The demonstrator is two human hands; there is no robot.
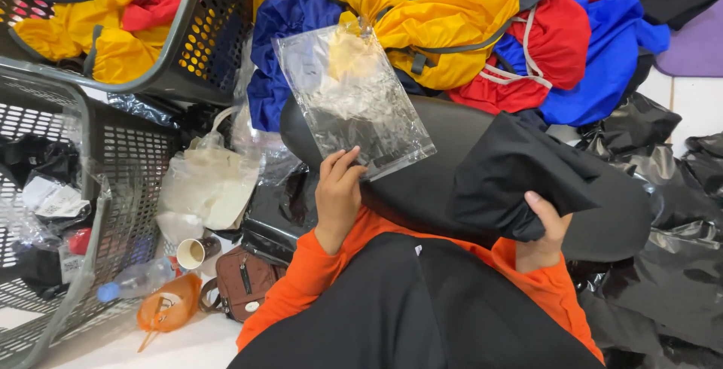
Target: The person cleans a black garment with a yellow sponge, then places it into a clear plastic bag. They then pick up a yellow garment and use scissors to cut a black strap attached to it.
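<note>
The clear bag (352,102) is thin glossy plastic film, crinkled and catching glare. The folded black garment (520,177) is matt, smooth woven cloth. The yellow, blue and red jackets (452,30) look like slick synthetic fabric with a faint sheen. The grey baskets (120,150) are hard perforated plastic. The black bags (678,263) are shiny, wrinkled plastic. The brown pouch (242,282) looks like leather

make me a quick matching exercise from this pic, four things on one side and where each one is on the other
Things:
1. clear plastic bag
2. folded black cloth
3. brown pouch
4. yellow jacket

Places:
A. on the floor beside a paper cup
B. in the right hand
C. in the pile of coloured clothes at the top
D. in the left hand

Pairs: 1-D, 2-B, 3-A, 4-C
</note>
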